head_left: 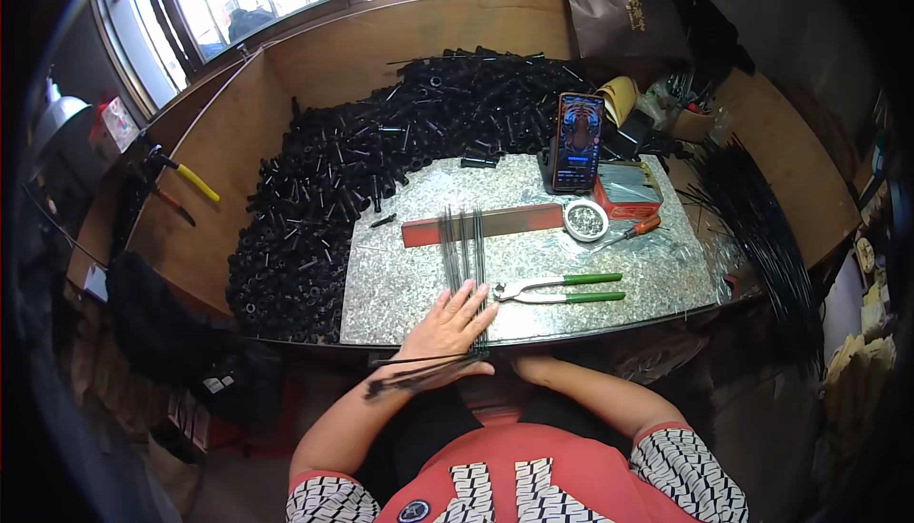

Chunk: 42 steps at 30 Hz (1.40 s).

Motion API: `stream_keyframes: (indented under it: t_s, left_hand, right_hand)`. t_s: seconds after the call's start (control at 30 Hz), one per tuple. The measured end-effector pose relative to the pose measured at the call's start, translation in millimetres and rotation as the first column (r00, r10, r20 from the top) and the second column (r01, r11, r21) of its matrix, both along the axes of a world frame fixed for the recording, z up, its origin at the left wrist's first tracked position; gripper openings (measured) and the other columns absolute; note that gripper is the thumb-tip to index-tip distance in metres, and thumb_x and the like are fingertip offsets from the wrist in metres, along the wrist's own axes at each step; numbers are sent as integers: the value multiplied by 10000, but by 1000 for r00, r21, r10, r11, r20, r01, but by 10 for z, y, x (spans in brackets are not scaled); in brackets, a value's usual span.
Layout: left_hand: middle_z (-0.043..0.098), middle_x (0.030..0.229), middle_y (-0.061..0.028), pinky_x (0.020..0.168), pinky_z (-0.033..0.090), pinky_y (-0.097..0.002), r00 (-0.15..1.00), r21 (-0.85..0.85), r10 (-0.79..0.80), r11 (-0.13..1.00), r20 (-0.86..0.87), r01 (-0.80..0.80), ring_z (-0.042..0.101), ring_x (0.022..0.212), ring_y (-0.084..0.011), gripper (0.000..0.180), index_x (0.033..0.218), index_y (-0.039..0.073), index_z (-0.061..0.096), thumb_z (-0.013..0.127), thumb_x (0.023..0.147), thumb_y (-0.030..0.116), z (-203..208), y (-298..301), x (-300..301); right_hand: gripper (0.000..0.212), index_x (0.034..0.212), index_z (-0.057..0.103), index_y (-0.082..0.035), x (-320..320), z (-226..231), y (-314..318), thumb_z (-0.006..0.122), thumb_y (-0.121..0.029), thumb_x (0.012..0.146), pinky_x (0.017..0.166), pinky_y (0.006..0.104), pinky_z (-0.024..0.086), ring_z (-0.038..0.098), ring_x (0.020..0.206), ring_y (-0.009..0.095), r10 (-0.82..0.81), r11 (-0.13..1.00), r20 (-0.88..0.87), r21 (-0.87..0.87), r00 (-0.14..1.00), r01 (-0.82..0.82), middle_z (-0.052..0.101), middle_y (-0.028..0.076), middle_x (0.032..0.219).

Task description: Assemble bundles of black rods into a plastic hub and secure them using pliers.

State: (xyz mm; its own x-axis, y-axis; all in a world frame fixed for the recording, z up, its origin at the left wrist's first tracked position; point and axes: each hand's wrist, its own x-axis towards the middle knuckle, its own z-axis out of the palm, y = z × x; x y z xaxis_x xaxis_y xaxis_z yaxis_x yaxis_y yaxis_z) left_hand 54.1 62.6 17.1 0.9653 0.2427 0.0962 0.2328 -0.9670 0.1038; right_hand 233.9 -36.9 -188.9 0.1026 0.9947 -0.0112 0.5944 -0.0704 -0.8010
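Note:
My left hand [449, 323] lies palm down at the front edge of the speckled stone board [381, 285], fingers stretched and slightly apart. Under and beside the fingers run several thin black rods [479, 247], their far ends crossing a long red-and-brown bar [514, 222]. More dark rods [419, 373] stick out leftward by my left wrist, blurred at their ends. To the right of my fingertips, green-handled pliers [571, 290] rest with jaws toward the hand. My right hand [531, 365] reaches beneath the board's front edge; its fingers are hidden.
Black tubular parts [324, 190] are heaped left and behind. A phone [577, 142] stands at the back, near a white cup of small metal pieces [586, 221], a red box [628, 201] and an orange-handled screwdriver [643, 227]. Long black rods [762, 228] lie right; a yellow-handled hammer [195, 182] hangs left.

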Motion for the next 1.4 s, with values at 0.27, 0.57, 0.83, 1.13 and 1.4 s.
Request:
stream_keyframes:
  t_s: [0.27, 0.57, 0.83, 1.13, 1.4]
  left_hand:
    - [316, 1461, -216, 1137, 202, -441, 999, 134, -4, 991, -34, 8, 248, 1391, -340, 880, 1376, -67, 343, 623, 792, 529, -101, -42, 127]
    - [379, 1418, -223, 1105, 258, -460, 989, 56, 17, 998, 149, -26, 322, 1347, -375, 940, 1346, -58, 390, 656, 711, 582, -140, -72, 135]
    - [391, 1424, -190, 1116, 257, -459, 973, 90, 6, 996, 229, -27, 328, 1353, -347, 888, 1344, -48, 407, 584, 766, 602, -366, 67, 103]
    - [393, 1428, -185, 1113, 264, -444, 979, 58, 17, 998, 205, -29, 318, 1364, -326, 862, 1335, -30, 437, 577, 773, 608, -280, 2, 85]
    - [374, 1430, -193, 1095, 296, -453, 960, -15, 40, 999, 276, -37, 334, 1347, -348, 807, 1355, 63, 443, 730, 714, 460, -289, 3, 78]
  right_hand:
    - [264, 1092, 574, 8, 118, 1101, -487, 556, -184, 911, 745, 441, 522, 629, 869, 412, 242, 970, 166, -38, 956, -239, 651, 227, 896]
    - [179, 988, 630, -2, -56, 1625, -448, 654, -37, 815, 653, 365, 534, 655, 756, 321, 9, 879, 192, 466, 981, -99, 664, 145, 883]
    - [144, 950, 599, -26, -110, 1670, -329, 647, -42, 815, 561, 354, 501, 628, 654, 288, 10, 830, 246, 539, 969, -146, 617, 133, 774]
    - [189, 1001, 559, -10, 63, 1926, -489, 602, 66, 833, 699, 304, 515, 639, 785, 253, -13, 761, 84, 647, 996, -45, 615, 163, 930]
    - [131, 1104, 420, -23, 335, 2249, -721, 389, -90, 996, 770, 338, 524, 648, 800, 225, -59, 729, -509, 565, 859, 385, 622, 189, 1016]
